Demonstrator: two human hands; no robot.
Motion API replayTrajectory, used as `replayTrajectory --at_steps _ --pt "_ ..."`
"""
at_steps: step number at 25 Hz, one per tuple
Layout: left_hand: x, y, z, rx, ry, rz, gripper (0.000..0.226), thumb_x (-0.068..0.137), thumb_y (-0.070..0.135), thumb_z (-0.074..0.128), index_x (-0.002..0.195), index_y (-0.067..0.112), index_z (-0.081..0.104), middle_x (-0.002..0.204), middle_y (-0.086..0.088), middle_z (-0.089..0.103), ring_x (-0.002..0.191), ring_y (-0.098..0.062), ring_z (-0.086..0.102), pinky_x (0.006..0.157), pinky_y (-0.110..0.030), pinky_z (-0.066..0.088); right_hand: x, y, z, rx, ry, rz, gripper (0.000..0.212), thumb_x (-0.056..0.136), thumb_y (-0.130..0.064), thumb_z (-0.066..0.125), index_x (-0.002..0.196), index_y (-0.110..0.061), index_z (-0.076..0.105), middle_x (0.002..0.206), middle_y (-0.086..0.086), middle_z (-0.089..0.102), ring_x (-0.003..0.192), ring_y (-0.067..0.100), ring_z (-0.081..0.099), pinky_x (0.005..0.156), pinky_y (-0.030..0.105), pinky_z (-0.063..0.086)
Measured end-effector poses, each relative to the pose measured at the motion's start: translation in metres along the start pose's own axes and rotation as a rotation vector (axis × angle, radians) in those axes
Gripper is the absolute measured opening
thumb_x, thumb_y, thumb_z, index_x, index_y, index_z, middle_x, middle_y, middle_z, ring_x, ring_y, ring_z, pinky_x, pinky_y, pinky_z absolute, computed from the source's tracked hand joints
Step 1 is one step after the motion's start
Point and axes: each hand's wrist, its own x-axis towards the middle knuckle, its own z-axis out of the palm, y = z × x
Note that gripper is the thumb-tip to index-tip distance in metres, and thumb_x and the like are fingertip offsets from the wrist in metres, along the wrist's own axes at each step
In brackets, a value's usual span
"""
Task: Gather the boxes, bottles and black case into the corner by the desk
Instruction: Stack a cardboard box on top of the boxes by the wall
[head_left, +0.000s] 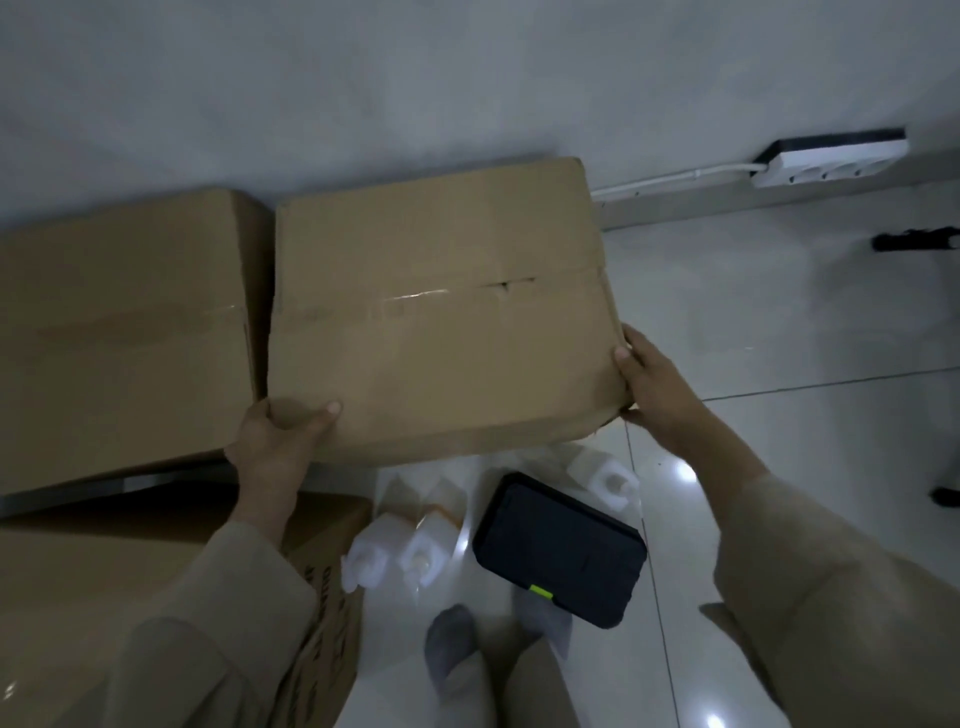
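Observation:
A taped cardboard box (441, 312) fills the middle of the head view, raised above the floor against the wall. My left hand (275, 447) grips its near left corner, thumb on top. My right hand (654, 389) grips its near right corner. A second cardboard box (119, 332) sits close on its left. A third box (156, 582) with printed letters lies lower left, partly behind my sleeve. On the floor below lie a black case (558, 551) with a green latch and white bottles: two (395, 551) left of the case, one (608, 480) to the right of its far end.
A white power strip (831, 161) with its cable runs along the wall's base at upper right. Dark legs of some furniture (914, 241) stand at the right edge. My feet in grey socks (452, 644) stand on the glossy tiled floor (779, 338).

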Motion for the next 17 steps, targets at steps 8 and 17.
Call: replayTrajectory --at_steps 8,17 --pt "-0.087 0.042 -0.066 -0.515 -0.143 0.030 0.049 0.082 0.001 0.063 0.125 0.007 0.042 0.117 -0.009 0.052 0.103 -0.023 0.051 0.092 -0.038 0.045 -0.069 -0.109 -0.027 -0.157 0.007 -0.083 0.039 0.100 -0.024 0.032 0.139 -0.028 0.035 0.111 -0.003 0.048 0.101 0.022 0.045 0.092 0.050 0.045" --pt "-0.125 0.033 -0.253 -0.625 0.092 0.161 0.065 0.075 0.003 0.071 0.133 0.011 0.042 0.131 -0.012 0.051 0.121 -0.030 0.050 0.104 -0.050 0.040 -0.201 -0.201 0.045 -0.042 -0.131 -0.307 0.029 0.098 -0.023 0.034 0.121 -0.041 0.035 0.101 -0.030 0.045 0.088 -0.004 0.051 0.067 0.014 0.051"
